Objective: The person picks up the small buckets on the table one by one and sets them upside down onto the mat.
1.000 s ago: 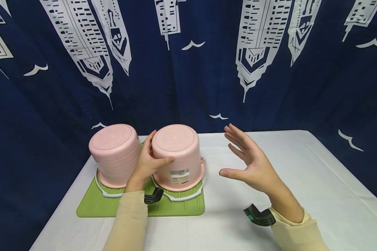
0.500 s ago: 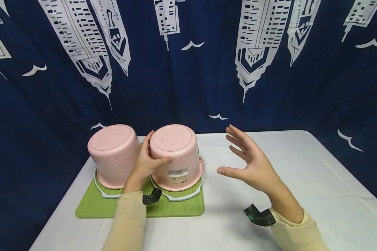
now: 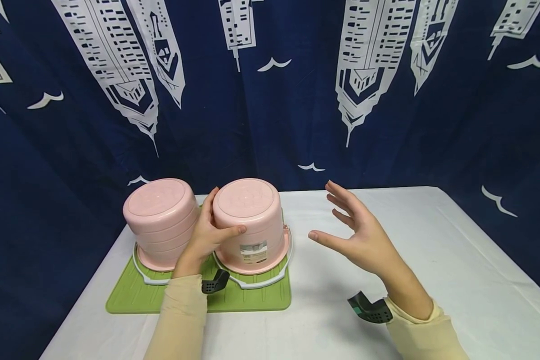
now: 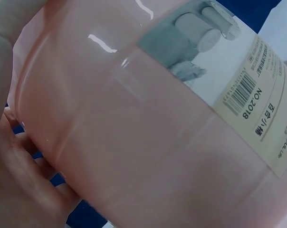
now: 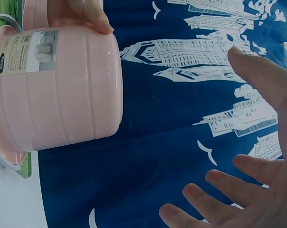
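Two pink plastic buckets stand upside down on a green mat (image 3: 252,300), each with a pale handle lying around its rim. My left hand (image 3: 205,232) holds the left side of the right-hand bucket (image 3: 247,215), thumb across its front and fingers around the far side. In the left wrist view those fingers (image 4: 24,166) curve along the smooth pink wall, beside a printed label (image 4: 243,95). The other bucket (image 3: 162,215) is just left of that hand, its lower front partly hidden. My right hand (image 3: 364,235) hangs in the air right of the buckets, thumb and fingers spread, touching nothing.
The mat lies on the left part of a white-covered table (image 3: 409,240). A dark blue curtain (image 3: 274,120) with white building and bird prints hangs behind. Black wrist-camera mounts (image 3: 370,307) sit on both forearms.
My right thumb has risen a little, narrowing its gap to the fingers. My left hand keeps its hold on the bucket. The whole view has shifted very slightly.
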